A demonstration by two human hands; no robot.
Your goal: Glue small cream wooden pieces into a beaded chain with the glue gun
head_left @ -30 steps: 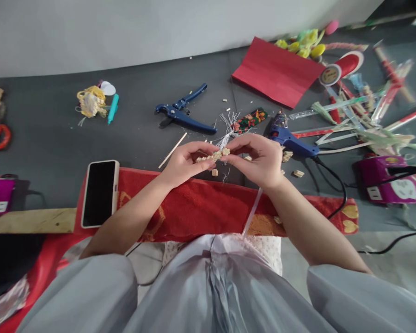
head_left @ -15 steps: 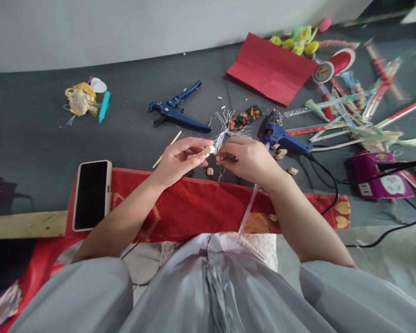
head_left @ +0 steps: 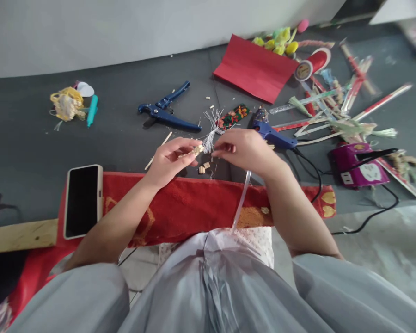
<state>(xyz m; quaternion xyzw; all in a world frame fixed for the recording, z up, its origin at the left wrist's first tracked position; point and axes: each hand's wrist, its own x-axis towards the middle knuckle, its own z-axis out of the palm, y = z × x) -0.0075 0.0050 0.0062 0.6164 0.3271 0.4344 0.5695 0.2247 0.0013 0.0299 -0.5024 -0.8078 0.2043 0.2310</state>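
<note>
My left hand (head_left: 171,162) pinches a small cluster of pale wooden bits (head_left: 197,150) between thumb and fingertips, above the dark table. Across from it, my right hand (head_left: 246,149) is curved palm down, with a gap between thumb and forefinger and nothing visible in it. Its fingertips are close to a spray of thin white wires (head_left: 212,134). Below and between the hands lie two small wooden pieces (head_left: 202,169). Just beyond my right hand is a blue hot glue gun (head_left: 273,135), partly hidden by it; a clear glue stick (head_left: 241,200) shows below my wrist.
A red towel (head_left: 187,208) lines the front edge, with a phone (head_left: 83,201) on its left end. Behind are a blue hand cutter (head_left: 168,113), a floral strip (head_left: 234,116) and red paper (head_left: 254,67). To the right stand a ribbon spool (head_left: 314,64) and a purple power socket (head_left: 360,165).
My right hand has let go of a small wooden piece, which now lies beside another on the table, and has moved slightly up. The left hand keeps its hold. The whole view has shifted.
</note>
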